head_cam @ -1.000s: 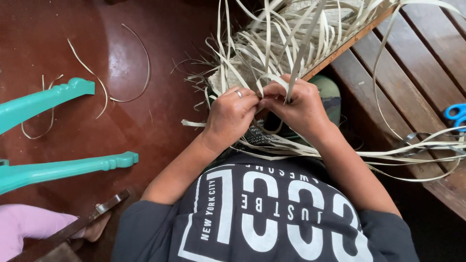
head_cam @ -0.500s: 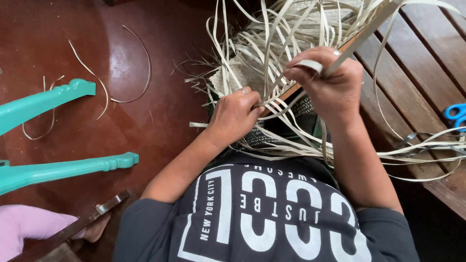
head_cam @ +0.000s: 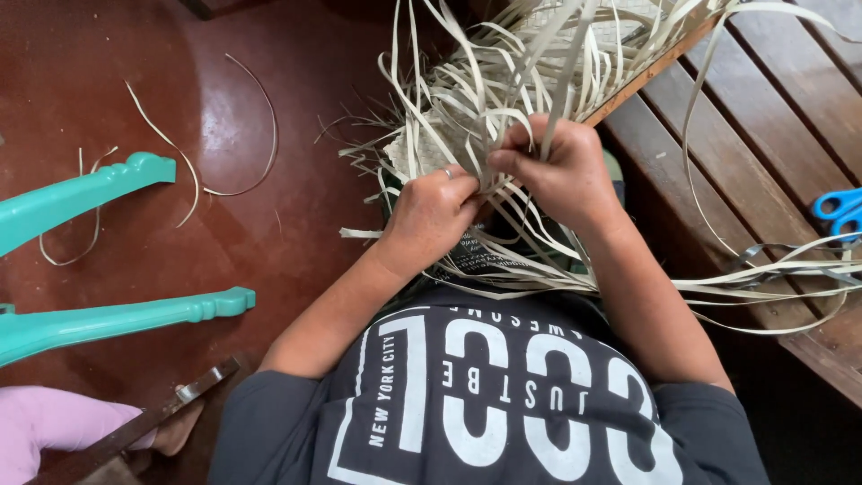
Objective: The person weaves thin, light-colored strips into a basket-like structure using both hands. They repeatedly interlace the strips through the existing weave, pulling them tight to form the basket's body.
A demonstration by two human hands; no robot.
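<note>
From the head camera I take the half-woven mat of pale palm strips point(head_cam: 449, 135) as my landmark; it sits at the top centre, its loose ends fanning out in every direction. To its right lies a slatted wooden bench point(head_cam: 772, 117), with blue scissors handles point(head_cam: 840, 208) at the far right edge and long strips trailing over the slats. Left of the mat, on the red floor point(head_cam: 269, 233), are stray curled strips point(head_cam: 251, 135) and two turquoise chair legs point(head_cam: 108, 260). The tangle of strips hides most fingertips.

My left hand point(head_cam: 429, 218) is curled tight just below the mat's edge, fingers pressed on several strips, a ring showing. My right hand point(head_cam: 558, 171) is right beside it, thumb and fingers pinched around a bundle of upright strips; I think the two hands touch, though the strips blur that. Both forearms angle upward from my dark printed shirt point(head_cam: 485, 395) toward the mat.
</note>
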